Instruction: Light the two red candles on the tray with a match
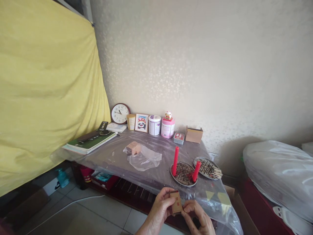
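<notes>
Low in the view, both my hands meet over a small brown matchbox [176, 202] with a red label. My left hand [160, 207] wraps its fingers round the box's left side. My right hand [197, 213] pinches the box's right edge with curled fingers. Just beyond them, on the plastic-covered table [117, 156], two red candles [175, 160] stand upright in a round metal plate [183, 174] of dark bits. A second metal plate [207, 168] beside it holds several thin sticks.
A clear plastic bag [144, 158] with small boxes lies mid-table. Along the wall stand a clock [120, 113], a framed picture [141, 122], tins [155, 125], a pink jar [167, 127] and a cardboard box [194, 134]. Books [90, 142] lie left; yellow cloth [46, 88] hangs left; a bagged bundle [281, 173] sits right.
</notes>
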A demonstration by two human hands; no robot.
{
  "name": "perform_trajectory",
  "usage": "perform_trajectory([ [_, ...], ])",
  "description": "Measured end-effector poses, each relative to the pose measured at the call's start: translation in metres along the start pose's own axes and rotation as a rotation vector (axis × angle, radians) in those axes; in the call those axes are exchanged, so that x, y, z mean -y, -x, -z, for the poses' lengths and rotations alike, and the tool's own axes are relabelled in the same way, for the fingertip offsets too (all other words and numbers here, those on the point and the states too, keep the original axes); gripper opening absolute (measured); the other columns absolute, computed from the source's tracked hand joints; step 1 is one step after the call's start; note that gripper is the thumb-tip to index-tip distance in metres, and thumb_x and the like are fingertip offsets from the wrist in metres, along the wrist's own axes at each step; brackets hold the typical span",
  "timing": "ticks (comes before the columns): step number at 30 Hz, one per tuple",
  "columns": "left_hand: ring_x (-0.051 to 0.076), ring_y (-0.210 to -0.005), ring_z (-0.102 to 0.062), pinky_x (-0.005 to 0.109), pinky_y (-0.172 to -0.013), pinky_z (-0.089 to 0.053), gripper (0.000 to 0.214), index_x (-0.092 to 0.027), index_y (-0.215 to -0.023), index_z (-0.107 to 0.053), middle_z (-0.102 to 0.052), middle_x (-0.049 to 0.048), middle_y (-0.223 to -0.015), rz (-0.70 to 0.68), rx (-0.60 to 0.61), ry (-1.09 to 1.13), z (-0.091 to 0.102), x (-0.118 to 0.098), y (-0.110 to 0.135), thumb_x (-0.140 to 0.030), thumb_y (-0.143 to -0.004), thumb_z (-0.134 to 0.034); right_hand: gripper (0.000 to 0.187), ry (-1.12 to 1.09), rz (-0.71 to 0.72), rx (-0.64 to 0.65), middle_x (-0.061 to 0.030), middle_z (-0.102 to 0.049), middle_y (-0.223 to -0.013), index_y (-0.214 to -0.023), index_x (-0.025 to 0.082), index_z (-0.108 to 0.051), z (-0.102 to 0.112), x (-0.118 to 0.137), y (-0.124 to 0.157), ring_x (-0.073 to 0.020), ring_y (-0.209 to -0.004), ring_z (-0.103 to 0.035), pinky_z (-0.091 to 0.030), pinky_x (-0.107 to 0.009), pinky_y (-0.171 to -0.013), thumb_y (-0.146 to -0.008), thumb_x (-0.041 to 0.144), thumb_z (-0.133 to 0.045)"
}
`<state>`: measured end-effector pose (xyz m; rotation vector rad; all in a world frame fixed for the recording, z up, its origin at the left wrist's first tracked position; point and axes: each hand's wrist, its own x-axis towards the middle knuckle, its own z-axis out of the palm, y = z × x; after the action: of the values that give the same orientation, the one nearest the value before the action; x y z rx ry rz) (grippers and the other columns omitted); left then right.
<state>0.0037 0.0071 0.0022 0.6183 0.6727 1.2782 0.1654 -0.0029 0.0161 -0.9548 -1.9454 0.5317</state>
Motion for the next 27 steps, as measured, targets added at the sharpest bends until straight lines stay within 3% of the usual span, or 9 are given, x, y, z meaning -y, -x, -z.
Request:
perform_trajectory([
  [11, 0.011, -0.056, -0.053, 0.023, -0.048, -0.034, 0.020, -0.016, -0.079, -0.057, -0.059, -0.0012, -0.068, -0.009, -0.036, -0.032, -0.003, -0.001, 0.000, -0.027, -0.067, -0.069, 0.020, -0.107, -0.095, -0.036, -0.0029, -0.065, -0.081, -0.076, 0.022, -0.057, -0.004, -0.001, -0.001, -0.0158, -0.069, -0.065, -0.054, -0.022, -0.064, -0.085, 0.040, -0.057],
  [15, 0.011, -0.056, -0.053, 0.023, -0.047, -0.034, 0.023, -0.017, -0.082, -0.055, -0.060, -0.0008, -0.071, -0.017, -0.032, -0.034, -0.004, -0.001, 0.000, -0.029, -0.069, -0.069, 0.032, -0.195, -0.172, -0.118, -0.0085, -0.067, -0.101, -0.071, 0.021, -0.059, -0.007, 0.004, -0.001, -0.0188, -0.076, -0.068, -0.056, -0.023, -0.066, -0.082, 0.050, -0.056],
  [19, 0.010, -0.054, -0.052, 0.022, -0.046, -0.033, 0.022, -0.018, -0.078, -0.052, -0.058, -0.0027, -0.065, -0.020, -0.007, -0.016, -0.005, -0.002, 0.001, -0.028, -0.069, -0.069, 0.034, -0.227, -0.236, -0.045, -0.0117, -0.061, -0.124, -0.071, 0.020, -0.058, -0.003, 0.008, -0.003, -0.0220, -0.083, -0.069, -0.057, -0.029, -0.072, -0.080, 0.052, -0.058],
  [27, 0.010, -0.053, -0.052, 0.022, -0.047, -0.034, 0.023, -0.018, -0.077, -0.053, -0.057, -0.0031, -0.063, 0.006, -0.008, -0.006, -0.005, -0.003, 0.001, -0.028, -0.067, -0.071, 0.028, -0.377, -0.302, 0.037, -0.0130, -0.061, -0.125, -0.072, 0.019, -0.058, 0.003, 0.010, -0.005, -0.0269, -0.098, -0.067, -0.056, -0.032, -0.078, -0.078, 0.046, -0.064],
])
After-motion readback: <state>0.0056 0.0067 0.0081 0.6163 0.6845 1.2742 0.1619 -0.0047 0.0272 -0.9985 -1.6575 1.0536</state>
